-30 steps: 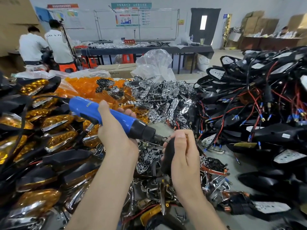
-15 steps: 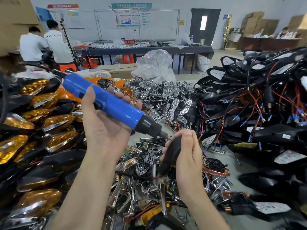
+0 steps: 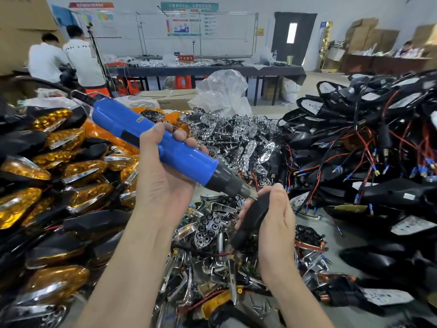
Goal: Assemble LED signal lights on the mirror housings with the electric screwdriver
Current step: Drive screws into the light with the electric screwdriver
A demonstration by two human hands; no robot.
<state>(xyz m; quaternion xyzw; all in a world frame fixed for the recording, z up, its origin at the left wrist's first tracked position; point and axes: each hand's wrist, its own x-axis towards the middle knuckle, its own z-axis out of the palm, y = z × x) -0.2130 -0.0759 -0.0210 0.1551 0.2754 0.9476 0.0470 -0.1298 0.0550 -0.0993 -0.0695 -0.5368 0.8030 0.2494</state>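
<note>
My left hand [image 3: 163,185] grips a blue electric screwdriver [image 3: 151,140] by its barrel, which slants down to the right. Its black nose and bit [image 3: 253,196] touch the top of a black mirror housing [image 3: 253,218]. My right hand [image 3: 276,223] holds that housing upright, fingers curled round it above the table. Most of the housing's far side is hidden by my right hand.
Assembled housings with amber lenses [image 3: 56,185] pile up on the left. Chrome reflector parts [image 3: 236,131] heap behind, loose parts [image 3: 208,233] lie under my hands. Black housings with red wires [image 3: 366,150] stack on the right. Two people [image 3: 66,60] work at the far left.
My left hand has raised the screwdriver's rear end and moved it up and to the right, so it slants more steeply. My right hand with the housing has hardly moved.
</note>
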